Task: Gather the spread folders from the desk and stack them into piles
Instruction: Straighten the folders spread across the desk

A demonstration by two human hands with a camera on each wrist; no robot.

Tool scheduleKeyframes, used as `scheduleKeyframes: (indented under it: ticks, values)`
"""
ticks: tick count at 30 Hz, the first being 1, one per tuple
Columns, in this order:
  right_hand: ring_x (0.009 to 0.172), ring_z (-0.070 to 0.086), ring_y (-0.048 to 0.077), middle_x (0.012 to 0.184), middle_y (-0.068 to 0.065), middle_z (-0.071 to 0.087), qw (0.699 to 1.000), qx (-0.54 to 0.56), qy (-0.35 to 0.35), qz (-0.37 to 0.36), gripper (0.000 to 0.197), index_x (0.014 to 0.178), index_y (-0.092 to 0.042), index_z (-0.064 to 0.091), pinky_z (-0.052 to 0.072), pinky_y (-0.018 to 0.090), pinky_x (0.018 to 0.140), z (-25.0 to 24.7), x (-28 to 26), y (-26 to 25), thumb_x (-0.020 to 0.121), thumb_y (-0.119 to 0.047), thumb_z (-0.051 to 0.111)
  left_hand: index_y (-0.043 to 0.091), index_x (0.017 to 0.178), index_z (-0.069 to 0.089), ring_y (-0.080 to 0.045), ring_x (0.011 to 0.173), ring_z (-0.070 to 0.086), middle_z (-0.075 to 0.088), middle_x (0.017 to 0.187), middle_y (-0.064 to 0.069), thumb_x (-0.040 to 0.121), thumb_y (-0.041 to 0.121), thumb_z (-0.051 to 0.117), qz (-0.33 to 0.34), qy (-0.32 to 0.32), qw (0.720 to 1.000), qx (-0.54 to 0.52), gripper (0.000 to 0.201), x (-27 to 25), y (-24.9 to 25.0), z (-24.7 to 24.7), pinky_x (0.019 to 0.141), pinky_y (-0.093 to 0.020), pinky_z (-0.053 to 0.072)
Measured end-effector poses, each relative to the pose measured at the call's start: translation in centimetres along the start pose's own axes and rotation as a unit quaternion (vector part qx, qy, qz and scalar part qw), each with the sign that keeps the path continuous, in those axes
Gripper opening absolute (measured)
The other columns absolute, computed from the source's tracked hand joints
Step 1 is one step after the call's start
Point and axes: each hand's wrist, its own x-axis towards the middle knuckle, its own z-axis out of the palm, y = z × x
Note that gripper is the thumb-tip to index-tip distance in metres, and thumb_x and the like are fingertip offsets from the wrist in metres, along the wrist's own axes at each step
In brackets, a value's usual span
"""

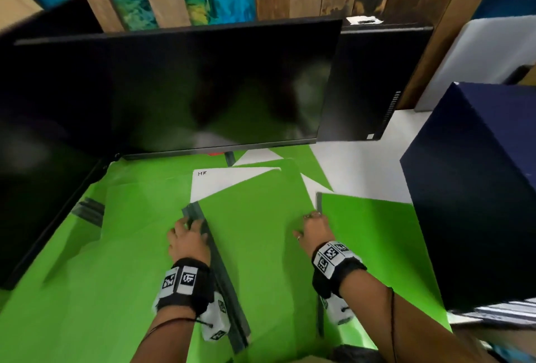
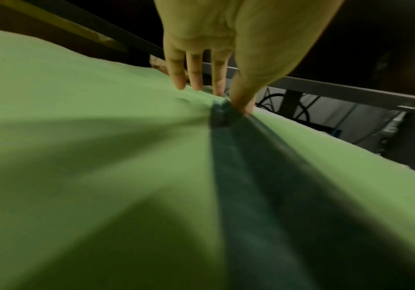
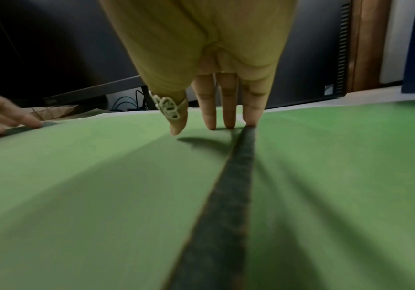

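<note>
Pressing flat on a green folder [image 1: 255,235] among overlapping folders on the desk [image 1: 356,168].

Motion blur softens every view and the folder's near edge is cut off. The left hand [image 1: 188,239] lies with straight fingers at its dark left spine; the right hand [image 1: 313,227], also released, touches its right edge beside a second green folder [image 1: 377,240]. A white sheet [image 1: 214,184] reads "HR". A monitor [image 1: 179,87] hides the folders' far ends; a dark blue box [image 1: 475,188] stands to the right.

Office: monitors [image 1: 174,84], PC tower [image 1: 374,84]
</note>
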Motion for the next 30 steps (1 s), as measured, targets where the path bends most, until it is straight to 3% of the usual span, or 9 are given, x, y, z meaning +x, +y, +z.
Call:
scheduleKeyframes:
  ticks: [2,8,13,16,19,22,25,28,30]
  values:
    - [0.134,0.035,0.027,0.142,0.017,0.039,1.000,0.006,-0.015,0.003,0.054,0.133,-0.001,0.044,0.029,0.034,0.114,0.1,0.7,-0.9,0.094,-0.038,0.048,0.021,0.133,0.049,-0.038,0.122,0.036,0.037,0.140,-0.016,0.091,0.020,0.053,-0.009,0.002,1.000,-0.023,0.042,0.0,-1.7,0.0,0.101,-0.045,0.038]
    - [0.141,0.022,0.028,0.150,0.018,0.026,0.999,-0.001,-0.035,0.035,0.086,0.144,-0.002,0.027,0.022,0.035,0.115,0.2,1.9,-2.8,0.084,-0.057,0.053,0.018,0.136,0.046,-0.040,0.126,0.033,0.036,0.141,-0.019,0.087,0.017,0.060,-0.051,0.021,0.996,-0.065,0.051,-0.6,-6.0,-0.1,0.108,-0.047,0.033]
    - [0.136,0.031,0.032,0.145,0.018,0.032,0.993,-0.001,-0.088,0.081,0.092,0.142,-0.003,0.025,0.038,0.042,0.108,-0.7,2.9,-4.1,0.077,-0.053,0.067,0.016,0.137,0.044,-0.039,0.132,0.026,0.031,0.146,-0.017,0.083,0.022,0.063,-0.145,0.047,0.984,-0.096,0.057,-0.8,-10.1,-1.4,0.111,-0.048,0.028]
    - [0.135,0.035,0.032,0.145,0.014,0.034,0.987,0.034,-0.109,0.110,0.106,0.143,-0.002,0.020,0.037,0.042,0.109,-1.0,3.7,-3.9,0.068,-0.056,0.073,0.023,0.136,0.043,-0.038,0.133,0.026,0.030,0.146,-0.013,0.084,0.037,0.061,-0.201,0.048,0.976,-0.070,0.057,-1.5,-12.3,-2.1,0.108,-0.052,0.032]
    - [0.136,0.034,0.030,0.147,0.012,0.032,0.987,0.061,-0.101,0.108,0.109,0.145,-0.002,0.019,0.035,0.037,0.111,-1.4,3.8,-3.7,0.068,-0.057,0.073,0.025,0.134,0.037,-0.038,0.134,0.025,0.027,0.146,-0.013,0.072,0.062,0.062,-0.275,0.040,0.959,-0.062,0.077,-2.3,-13.3,-2.4,0.106,-0.060,0.028]
    - [0.136,0.033,0.029,0.145,0.014,0.035,0.987,0.092,-0.065,0.114,0.104,0.141,0.000,0.024,0.033,0.034,0.112,-1.2,3.5,-3.7,0.067,-0.048,0.078,0.018,0.138,0.025,-0.039,0.139,0.015,0.014,0.151,-0.018,0.054,0.077,0.064,-0.351,0.029,0.931,-0.096,0.110,-2.7,-14.2,-2.8,0.106,-0.068,0.020]
    - [0.138,0.030,0.030,0.147,0.017,0.032,0.975,0.182,-0.033,0.120,0.104,0.143,0.003,0.022,0.028,0.033,0.113,-0.3,2.9,-4.0,0.065,-0.028,0.084,0.024,0.145,0.008,-0.040,0.143,0.003,-0.001,0.154,-0.022,0.043,0.077,0.070,-0.397,0.019,0.906,-0.144,0.130,-2.7,-14.6,-3.3,0.107,-0.069,0.011]
    - [0.135,0.035,0.032,0.144,0.019,0.038,0.944,0.297,-0.020,0.142,0.099,0.142,0.002,0.022,0.030,0.034,0.110,0.1,2.7,-3.6,0.066,-0.011,0.083,0.030,0.143,0.004,-0.043,0.138,0.015,0.015,0.148,-0.028,0.037,0.074,0.075,-0.404,0.042,0.901,-0.149,0.136,-2.3,-14.8,-3.9,0.107,-0.068,0.015]
    - [0.133,0.038,0.033,0.142,0.019,0.040,0.927,0.345,-0.026,0.143,0.091,0.140,0.000,0.026,0.031,0.035,0.109,-0.2,2.5,-3.5,0.068,-0.010,0.081,0.026,0.143,0.009,-0.042,0.132,0.026,0.027,0.139,-0.029,0.039,0.065,0.080,-0.406,0.093,0.894,-0.163,0.132,-2.3,-15.0,-4.2,0.107,-0.066,0.020]
